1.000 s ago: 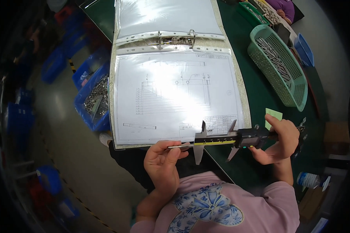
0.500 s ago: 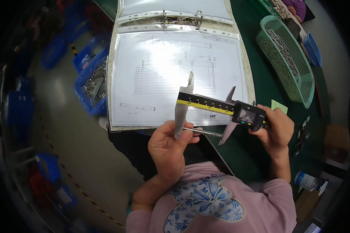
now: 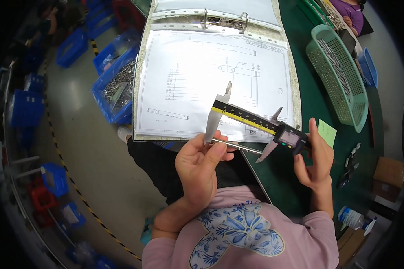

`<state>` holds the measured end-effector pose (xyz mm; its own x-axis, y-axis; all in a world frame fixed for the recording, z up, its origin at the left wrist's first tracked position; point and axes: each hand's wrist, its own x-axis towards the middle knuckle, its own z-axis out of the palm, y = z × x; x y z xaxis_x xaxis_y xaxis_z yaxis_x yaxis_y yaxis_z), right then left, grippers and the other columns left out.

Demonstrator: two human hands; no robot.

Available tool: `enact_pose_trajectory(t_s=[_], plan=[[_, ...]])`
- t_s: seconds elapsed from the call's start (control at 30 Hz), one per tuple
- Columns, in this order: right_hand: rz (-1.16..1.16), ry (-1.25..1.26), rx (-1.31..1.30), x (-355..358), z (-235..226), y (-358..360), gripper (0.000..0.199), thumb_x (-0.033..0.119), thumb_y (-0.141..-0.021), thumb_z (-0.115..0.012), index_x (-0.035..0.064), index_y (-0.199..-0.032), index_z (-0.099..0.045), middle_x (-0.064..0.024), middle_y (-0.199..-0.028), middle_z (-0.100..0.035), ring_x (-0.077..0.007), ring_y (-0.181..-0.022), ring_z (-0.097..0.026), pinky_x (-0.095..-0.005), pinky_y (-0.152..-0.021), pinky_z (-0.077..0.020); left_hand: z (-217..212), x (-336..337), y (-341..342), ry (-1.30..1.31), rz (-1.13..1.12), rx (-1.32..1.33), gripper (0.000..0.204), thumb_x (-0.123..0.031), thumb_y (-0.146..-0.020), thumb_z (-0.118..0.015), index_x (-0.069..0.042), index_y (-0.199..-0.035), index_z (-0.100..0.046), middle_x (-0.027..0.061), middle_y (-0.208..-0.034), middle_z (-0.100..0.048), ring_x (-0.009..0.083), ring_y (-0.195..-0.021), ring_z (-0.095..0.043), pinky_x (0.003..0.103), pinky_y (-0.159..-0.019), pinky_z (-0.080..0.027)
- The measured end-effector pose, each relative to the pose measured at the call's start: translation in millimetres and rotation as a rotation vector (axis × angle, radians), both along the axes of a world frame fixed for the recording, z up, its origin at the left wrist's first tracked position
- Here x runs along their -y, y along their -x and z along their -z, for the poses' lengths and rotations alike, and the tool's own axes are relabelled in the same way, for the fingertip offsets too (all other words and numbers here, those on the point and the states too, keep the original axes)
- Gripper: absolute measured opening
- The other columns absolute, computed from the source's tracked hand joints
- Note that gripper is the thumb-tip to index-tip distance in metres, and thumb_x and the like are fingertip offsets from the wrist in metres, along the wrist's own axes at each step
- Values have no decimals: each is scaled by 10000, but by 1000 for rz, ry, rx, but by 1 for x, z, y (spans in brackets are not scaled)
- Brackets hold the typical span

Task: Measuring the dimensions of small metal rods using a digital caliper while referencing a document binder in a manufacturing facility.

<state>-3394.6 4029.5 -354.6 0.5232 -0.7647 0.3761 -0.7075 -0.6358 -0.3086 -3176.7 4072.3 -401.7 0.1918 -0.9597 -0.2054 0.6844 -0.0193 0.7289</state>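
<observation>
A grey floor (image 3: 98, 170) was seen at left and a dark green table (image 3: 278, 179) at right. A big open binder (image 3: 215, 85) was laid at the top middle, and a bright shine was spread over its page.

In the middle of the frame, a thin metal rod (image 3: 238, 146) was held, sloping down to the right. Its left part was pinched between the thumb and fingers of the left hand (image 3: 199, 168). A caliper (image 3: 247, 123) was held near its right end by the right hand (image 3: 318, 159), though part of this hold was hidden. The jaws were set apart, one near each end of the rod; whether both were touched by it could not be told.

The rod was judged to be light, stiff and slippery, best held by its sides with both tips left bare. The left hand was crowded close to the left jaw.

A green note (image 3: 327, 133) was seen just beside the right hand, a green basket (image 3: 327, 85) of rods at upper right, and a blue bin (image 3: 98, 99) of metal bits (image 3: 119, 87) at upper left.
</observation>
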Motion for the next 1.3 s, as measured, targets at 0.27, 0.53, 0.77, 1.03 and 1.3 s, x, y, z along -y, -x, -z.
enact_pose_trajectory(t_s=[0.27,0.53,0.77,1.03,1.3], plan=[[44,26,-18,5,4,-1,651,-7,-547,-556,-130,-1166,-398,-125,-614,-506,-214,-476,-484,-277,-439,-381,-1,12,5,-68,-37,-114,200,-6,-809,-516,53,-1000,-519,116,-890,-584,179,-778,-596,246,-650,-502],[-54,63,-5,13,1,-1,663,-2,-566,-630,-143,-1163,-378,-123,-642,-504,-229,-503,-485,-301,-448,-386,-5,13,1,-106,-73,-126,161,-22,-815,-516,39,-963,-530,98,-869,-588,159,-758,-589,239,-639,-492],[-50,28,-34,-6,7,7,689,14,-579,-626,-139,-1186,-338,-133,-628,-485,-250,-499,-482,-323,-449,-378,7,3,7,-121,-36,-156,144,-26,-810,-521,-9,-951,-544,84,-878,-590,163,-753,-588,251,-637,-489],[7,106,-3,2,7,2,614,97,-634,-646,-111,-1160,-408,-110,-626,-529,-219,-512,-526,-285,-464,-409,-1,8,-1,-53,-30,-155,146,-25,-808,-517,-21,-951,-543,80,-876,-593,164,-769,-591,242,-634,-468],[0,101,70,12,10,-1,571,148,-620,-673,-53,-1120,-482,-73,-580,-493,-200,-475,-500,-286,-430,-384,-8,11,-8,45,-51,-69,222,-32,-817,-510,31,-1029,-491,107,-941,-571,178,-798,-584,247,-643,-497]])
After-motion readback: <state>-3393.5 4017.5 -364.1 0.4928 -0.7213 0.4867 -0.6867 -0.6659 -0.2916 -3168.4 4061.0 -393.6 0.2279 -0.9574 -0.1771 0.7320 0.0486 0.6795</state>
